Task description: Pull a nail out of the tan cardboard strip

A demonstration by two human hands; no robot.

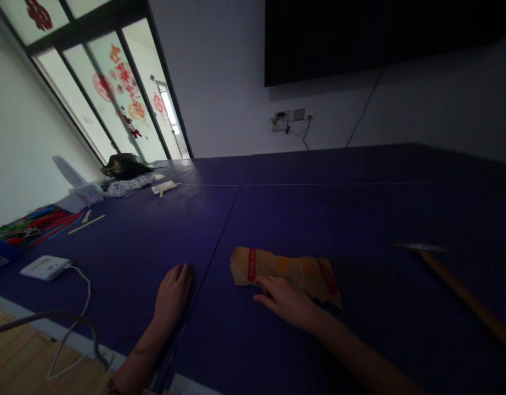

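A flattened brown paper bag [292, 265] with red bands and orange print lies on the purple tabletop, creased and rough at its right end. My right hand [281, 299] reaches across its near edge. Its index finger seems to touch the bag, and the thumb is apart, with no grip on the paper. To the left of the bag, my left hand [173, 291] rests on the table, fingers lying forward and slightly bent, holding nothing that shows. A hammer [459, 285] with a wooden handle and thin metal head lies at the right.
A white charger-like box [47, 267] with a white cable sits at left. Behind it are a pile of coloured strips [43, 222], pale sticks [86, 224], plastic wrapping [131, 184] and a dark bag [125, 165]. A grey cable [51, 315] crosses the table's near left edge.
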